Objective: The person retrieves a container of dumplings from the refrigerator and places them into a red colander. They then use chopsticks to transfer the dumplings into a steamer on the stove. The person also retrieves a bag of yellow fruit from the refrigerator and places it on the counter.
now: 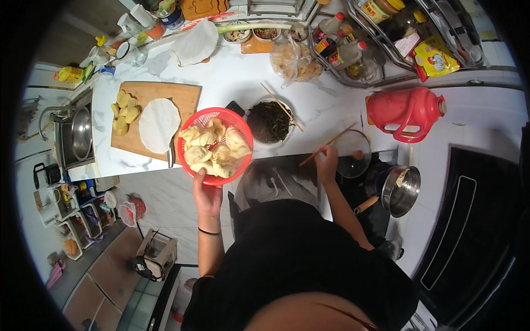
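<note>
My left hand [207, 194] grips the near rim of a red plastic colander [249, 132], which holds several pale yellow, folded pieces of food [220, 153]. Wooden chopsticks [308, 159] are in my right hand [327, 162], beside a glass pan lid [345, 163] with a round knob. To the right a steel pan [408, 198] with a wooden handle stands at the stove, a pale piece of food inside it. Between my hands and farther back, a bowl of dark, stringy food [269, 123] has another pair of chopsticks across its edge.
Potato pieces [124, 108] and a white round sheet [159, 125] lie on a wooden cutting board [186, 93], with a knife at its edge. A red thermos jug [403, 113] stands right. Behind are a tied plastic bag of food [296, 62] and a bottle rack [372, 80]. A sink [63, 145] is left.
</note>
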`<state>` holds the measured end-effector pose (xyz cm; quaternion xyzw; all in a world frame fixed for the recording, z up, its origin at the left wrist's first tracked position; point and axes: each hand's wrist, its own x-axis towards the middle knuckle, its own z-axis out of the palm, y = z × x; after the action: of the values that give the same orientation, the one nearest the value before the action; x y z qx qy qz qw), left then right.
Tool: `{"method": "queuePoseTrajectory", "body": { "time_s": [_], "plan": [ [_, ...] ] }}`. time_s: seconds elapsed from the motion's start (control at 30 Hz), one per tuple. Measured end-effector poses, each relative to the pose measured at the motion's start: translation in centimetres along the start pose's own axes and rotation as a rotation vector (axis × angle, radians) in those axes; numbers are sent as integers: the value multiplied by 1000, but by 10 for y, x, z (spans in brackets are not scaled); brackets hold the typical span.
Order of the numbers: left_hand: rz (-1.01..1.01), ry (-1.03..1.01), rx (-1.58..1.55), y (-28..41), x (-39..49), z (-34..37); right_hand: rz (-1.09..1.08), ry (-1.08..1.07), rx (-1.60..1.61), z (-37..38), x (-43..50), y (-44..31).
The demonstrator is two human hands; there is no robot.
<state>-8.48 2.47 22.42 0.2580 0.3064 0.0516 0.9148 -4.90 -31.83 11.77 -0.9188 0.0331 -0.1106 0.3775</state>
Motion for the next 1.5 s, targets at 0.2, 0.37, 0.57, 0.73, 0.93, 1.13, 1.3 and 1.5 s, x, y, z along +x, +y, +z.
{"method": "queuePoseTrajectory", "body": {
  "time_s": [0.2, 0.37, 0.57, 0.73, 0.93, 1.13, 1.3, 1.5],
  "plan": [
    [-26, -6, 22, -1, -11, 1, 92, 344, -12, 6, 35, 1],
    [-32, 5, 24, -4, -14, -2, 761, 199, 668, 71, 24, 28],
    [-32, 20, 56, -2, -17, -9, 999, -20, 831, 124, 28, 49],
    [-28, -4, 19, -2, -18, -12, 800, 111, 994, 118, 36, 30],
    [-40, -39, 20, -4, -19, -7, 359, 285, 546, 58, 48, -15],
    [-73, -55, 64, -7, -13, -1, 98, 500, 239, -24, 68, -65],
    [-103, -85, 109, -15, -9, 8, 151, 708, 658, -79, 86, -93],
    [-209, -173, 183, -39, -6, 36, 228, 818, 1010, -152, 92, -116]
  ]
}}
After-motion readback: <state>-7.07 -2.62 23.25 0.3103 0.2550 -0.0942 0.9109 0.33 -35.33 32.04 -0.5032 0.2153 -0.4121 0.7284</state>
